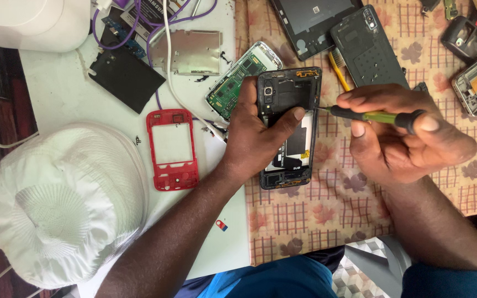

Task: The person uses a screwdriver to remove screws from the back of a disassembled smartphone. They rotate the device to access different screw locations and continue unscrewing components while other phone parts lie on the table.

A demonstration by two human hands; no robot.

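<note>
The left hand (252, 135) is wrapped around an opened smartphone (289, 127) at the centre of the frame, fingers closed along its left edge and the thumb laid across the exposed inside, pinning it against the worktop (316, 215). The right hand (401, 135), at centre right, is closed in a pinch on a small screwdriver (371, 116) with a green shaft and black cap; its tip touches the phone's right edge near the upper half.

With its back cover off, the phone looks light but delicate: a thin, stiff frame with bare circuit parts, a camera module near the top and flat cables that would likely tear or crease under pressure. Holding it by the rigid outer rim, as the left hand does, seems safest; the thumb resting on the inner parts should press lightly. The screwdriver is slim and may slip off small screws.

Around it lie a red phone frame (172, 149) to the left, a green circuit board (238, 80) above left, black back covers (368, 47) at the top, and a white hat (62, 209) at lower left.
</note>
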